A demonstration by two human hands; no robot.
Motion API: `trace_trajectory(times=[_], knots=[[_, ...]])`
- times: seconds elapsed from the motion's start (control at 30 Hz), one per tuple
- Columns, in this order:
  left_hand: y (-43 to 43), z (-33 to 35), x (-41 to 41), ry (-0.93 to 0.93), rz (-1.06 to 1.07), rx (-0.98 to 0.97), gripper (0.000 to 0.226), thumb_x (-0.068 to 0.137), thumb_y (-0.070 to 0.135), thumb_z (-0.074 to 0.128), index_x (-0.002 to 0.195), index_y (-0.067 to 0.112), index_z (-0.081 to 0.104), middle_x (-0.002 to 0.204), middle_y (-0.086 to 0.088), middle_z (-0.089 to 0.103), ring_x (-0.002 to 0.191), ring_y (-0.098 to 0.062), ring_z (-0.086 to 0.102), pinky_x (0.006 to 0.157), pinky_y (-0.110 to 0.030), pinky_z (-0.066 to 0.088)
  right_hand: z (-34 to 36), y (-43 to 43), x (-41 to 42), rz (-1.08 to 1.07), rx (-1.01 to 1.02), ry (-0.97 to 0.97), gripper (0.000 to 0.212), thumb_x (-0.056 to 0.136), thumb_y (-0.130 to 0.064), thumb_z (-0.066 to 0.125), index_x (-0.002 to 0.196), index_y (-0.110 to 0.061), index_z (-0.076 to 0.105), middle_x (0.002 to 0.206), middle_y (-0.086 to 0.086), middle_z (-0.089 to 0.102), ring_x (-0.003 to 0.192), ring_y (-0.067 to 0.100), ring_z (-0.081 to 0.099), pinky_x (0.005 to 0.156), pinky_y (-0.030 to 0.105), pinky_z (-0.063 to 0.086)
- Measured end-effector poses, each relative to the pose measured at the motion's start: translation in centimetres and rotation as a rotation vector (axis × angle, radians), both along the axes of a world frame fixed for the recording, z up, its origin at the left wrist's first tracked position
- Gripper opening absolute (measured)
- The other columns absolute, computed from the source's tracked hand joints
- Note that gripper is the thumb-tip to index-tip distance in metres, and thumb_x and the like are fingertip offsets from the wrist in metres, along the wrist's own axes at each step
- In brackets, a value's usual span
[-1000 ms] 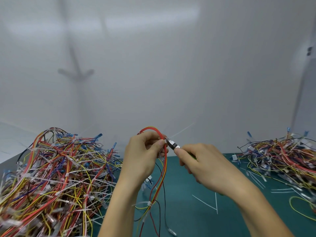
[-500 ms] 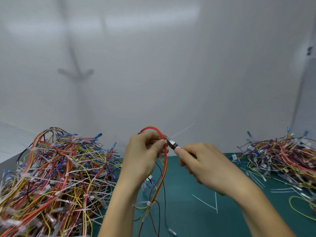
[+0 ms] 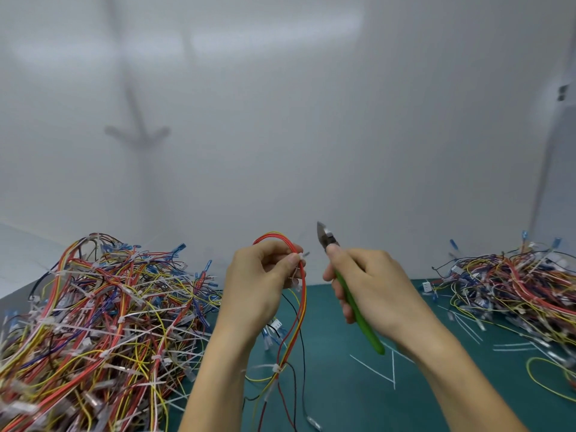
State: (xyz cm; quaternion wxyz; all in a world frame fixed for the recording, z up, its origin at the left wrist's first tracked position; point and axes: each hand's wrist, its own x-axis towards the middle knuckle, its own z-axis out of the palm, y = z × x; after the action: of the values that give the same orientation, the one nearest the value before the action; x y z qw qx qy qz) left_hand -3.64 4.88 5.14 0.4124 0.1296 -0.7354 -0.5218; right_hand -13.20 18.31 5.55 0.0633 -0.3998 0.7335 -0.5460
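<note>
My left hand (image 3: pixel 260 275) pinches a looped wire harness (image 3: pixel 299 310) of red, yellow and black wires at a white cable tie, held up above the green mat (image 3: pixel 336 397). The harness hangs down past a second white tie lower on the bundle. My right hand (image 3: pixel 371 285) grips green-handled cutters (image 3: pixel 353 304), whose metal jaws point up and stand a short way right of the harness, not touching it.
A big tangled heap of tied wire harnesses (image 3: pixel 93 332) fills the left of the mat. A second, flatter heap (image 3: pixel 517 288) lies at the right. Cut white tie tails (image 3: pixel 386 369) lie on the mat below my right hand. A white wall stands behind.
The cutters were at the tie in my left hand; now my right hand has pulled them away to the right and tilted the jaws up. The long tie tail is gone.
</note>
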Motion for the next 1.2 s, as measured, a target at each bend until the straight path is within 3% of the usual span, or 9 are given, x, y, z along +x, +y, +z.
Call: trace_trajectory(times=[0.13, 0.23, 0.43, 0.63, 0.83, 0.93, 1.03, 1.1, 1.2], knots=[[0.3, 0.0, -0.2, 0.037, 0.006, 0.072, 0.013, 0.092, 0.004, 0.064, 0.084, 0.01, 0.073, 0.074, -0.007, 0.072, 0.065, -0.013, 0.069, 0.059, -0.022, 0.056, -0.2, 0.0, 0.1, 0.042, -0.036, -0.028, 0.058, 0.066, -0.065, 0.066, 0.077, -0.009, 0.062, 0.052, -0.001, 0.054, 0.044, 0.016, 0.054, 0.052, 0.037, 0.053], [0.8, 0.1, -0.5, 0.085, 0.011, 0.107, 0.01, 0.09, 0.007, 0.066, 0.083, 0.008, 0.073, 0.071, -0.009, 0.07, 0.066, -0.015, 0.069, 0.061, -0.025, 0.057, -0.7, -0.4, 0.1, 0.062, -0.039, 0.0, 0.028, 0.08, -0.038, 0.075, 0.077, -0.012, 0.066, 0.05, -0.001, 0.055, 0.043, 0.016, 0.054, 0.05, 0.031, 0.051], [1.3, 0.9, 0.0, 0.073, -0.093, 0.179, 0.008, 0.09, 0.005, 0.066, 0.094, 0.007, 0.073, 0.077, -0.006, 0.073, 0.068, -0.013, 0.07, 0.062, -0.023, 0.058, -0.7, -0.7, -0.3, -0.045, -0.194, 0.005, 0.021, 0.087, -0.029, 0.072, 0.074, -0.015, 0.065, 0.05, 0.001, 0.058, 0.044, 0.015, 0.058, 0.052, 0.034, 0.052], [0.8, 1.1, 1.7, -0.27, -0.281, 0.122, 0.018, 0.1, 0.014, 0.054, 0.101, 0.003, 0.067, 0.081, -0.006, 0.075, 0.065, -0.017, 0.07, 0.06, -0.026, 0.058, -0.5, -0.3, -1.4, -0.12, -0.358, -0.038, 0.016, 0.092, -0.02, 0.067, 0.076, -0.018, 0.066, 0.051, 0.0, 0.058, 0.048, 0.015, 0.056, 0.054, 0.038, 0.054], [0.7, 1.3, 2.0, -0.488, -0.36, 0.07, 0.028, 0.097, 0.002, 0.037, 0.096, 0.008, 0.065, 0.081, -0.008, 0.076, 0.067, -0.019, 0.07, 0.066, -0.025, 0.055, -0.9, -0.7, -2.1, -0.226, -0.47, -0.131, 0.019, 0.092, -0.023, 0.068, 0.075, -0.015, 0.065, 0.052, 0.001, 0.059, 0.046, 0.017, 0.055, 0.058, 0.043, 0.055], [0.5, 1.4, 2.1, -0.447, -0.316, -0.001, 0.032, 0.097, 0.04, 0.051, 0.08, 0.018, 0.068, 0.071, 0.001, 0.07, 0.064, -0.012, 0.059, 0.069, -0.021, 0.05, -1.4, -1.1, -2.2, -0.267, -0.484, -0.169, 0.023, 0.093, -0.027, 0.067, 0.075, -0.014, 0.062, 0.049, -0.001, 0.057, 0.045, 0.016, 0.055, 0.062, 0.051, 0.058], [0.4, 1.4, 2.1, -0.407, -0.255, -0.124, 0.047, 0.071, 0.069, 0.065, 0.074, 0.022, 0.07, 0.068, 0.011, 0.06, 0.065, -0.004, 0.051, 0.064, -0.011, 0.039, -1.8, -1.4, -2.1, -0.298, -0.459, -0.189, 0.024, 0.096, -0.025, 0.064, 0.076, -0.012, 0.061, 0.047, -0.001, 0.055, 0.042, 0.015, 0.054, 0.062, 0.054, 0.058], [0.2, 1.2, 2.1, -0.362, -0.231, -0.107, 0.047, 0.067, 0.062, 0.079, 0.081, 0.018, 0.072, 0.072, 0.009, 0.062, 0.066, -0.004, 0.051, 0.063, -0.013, 0.037, -2.0, -1.5, -2.1, -0.287, -0.45, -0.23, 0.024, 0.096, -0.022, 0.062, 0.076, -0.009, 0.06, 0.046, -0.002, 0.054, 0.042, 0.016, 0.053, 0.061, 0.053, 0.058], [0.0, 1.1, 2.0, -0.237, -0.186, -0.025, 0.016, 0.079, 0.028, 0.079, 0.082, 0.013, 0.075, 0.071, 0.01, 0.069, 0.067, 0.001, 0.059, 0.064, -0.007, 0.042, -1.9, -1.5, -2.0, -0.234, -0.41, -0.305, 0.025, 0.097, -0.017, 0.062, 0.074, -0.007, 0.059, 0.05, -0.001, 0.055, 0.043, 0.016, 0.052, 0.056, 0.045, 0.057]])
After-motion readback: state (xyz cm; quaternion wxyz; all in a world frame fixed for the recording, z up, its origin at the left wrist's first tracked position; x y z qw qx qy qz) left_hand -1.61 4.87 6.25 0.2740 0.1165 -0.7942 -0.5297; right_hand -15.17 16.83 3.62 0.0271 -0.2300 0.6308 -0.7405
